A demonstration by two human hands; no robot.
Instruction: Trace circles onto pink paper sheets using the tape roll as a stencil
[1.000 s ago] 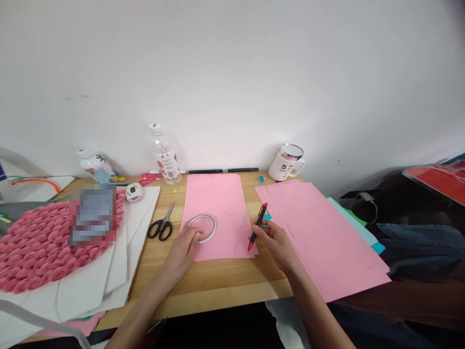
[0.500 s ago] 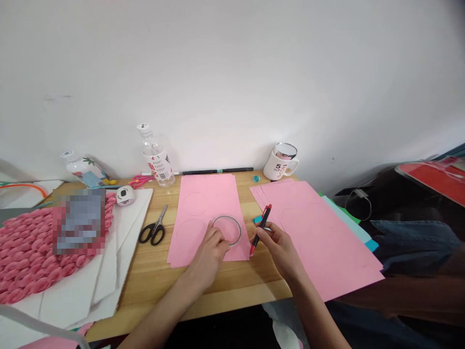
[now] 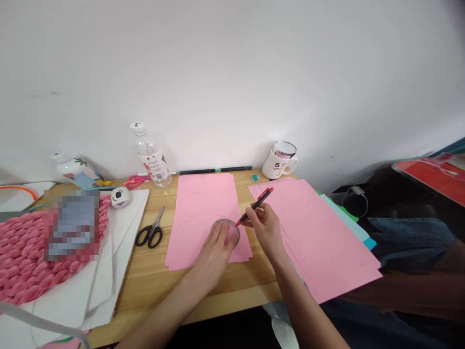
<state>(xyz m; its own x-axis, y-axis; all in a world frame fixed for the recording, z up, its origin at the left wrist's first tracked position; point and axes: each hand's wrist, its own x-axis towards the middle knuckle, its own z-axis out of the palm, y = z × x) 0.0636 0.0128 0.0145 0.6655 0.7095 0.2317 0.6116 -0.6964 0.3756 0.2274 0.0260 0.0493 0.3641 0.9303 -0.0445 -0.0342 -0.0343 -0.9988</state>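
Observation:
My left hand (image 3: pixel 215 244) presses down a thin dark-rimmed ring (image 3: pixel 239 236) on the pink paper (image 3: pixel 203 186); its fingers reach across the ring and the thumb lies near the right side. Pink shows inside the rim. Whether it is hollow or has a clear middle, I cannot tell. A black and red pen (image 3: pixel 257 204) is pinched in my right hand (image 3: pixel 265 228), its red tip at the ring's upper right edge. Faint circle outlines mark the left part of the paper. Black-handled scissors (image 3: pixel 151 231) lie left of the sheets.
More pink sheets (image 3: pixel 327 242) lie to the right over green and blue paper. Along the wall stand a bottle (image 3: pixel 154 160), a black marker (image 3: pixel 214 170) and a white mug (image 3: pixel 278 162). White boards (image 3: pixel 123 242) and pink rosette work (image 3: pixel 25 252) fill the left.
My right hand has brought the pen up and left, from beside the paper to the ring's edge. My left fingers have moved from the ring's left and lower edge to lie across it.

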